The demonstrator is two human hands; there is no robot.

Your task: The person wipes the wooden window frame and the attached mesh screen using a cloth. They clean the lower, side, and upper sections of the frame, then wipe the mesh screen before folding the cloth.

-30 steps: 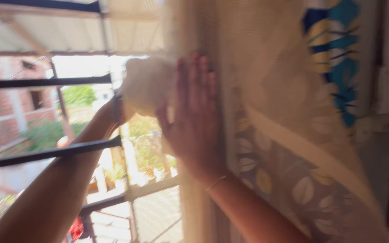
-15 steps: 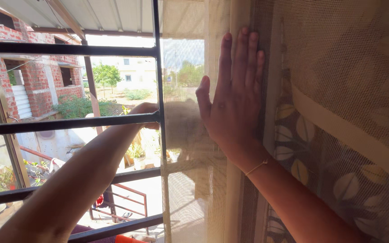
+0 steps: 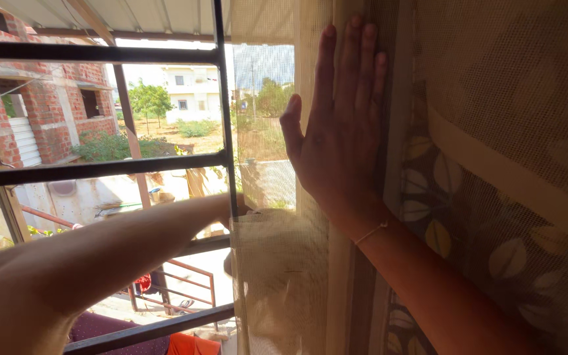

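Note:
My right hand [image 3: 336, 131] lies flat against a beige mesh screen [image 3: 264, 98], fingers straight and pointing up, with a thin bracelet at the wrist. It holds nothing. My left arm reaches out between the dark window bars [image 3: 100, 167]. My left hand [image 3: 239, 205] goes behind the screen's left edge and is mostly hidden by the mesh. A pale cloth [image 3: 277, 263] shows dimly through the mesh at and below that hand, on the outer side of the screen.
A net curtain with a leaf pattern and a beige band [image 3: 481, 217] hangs at the right, over my right forearm. Outside are a red brick building [image 3: 41, 112], trees, a lower railing [image 3: 185, 289] and sunlit ground.
My left hand with the pale cloth has moved down behind the mesh, from about finger height of my right hand to below its wrist. My right hand stays pressed flat.

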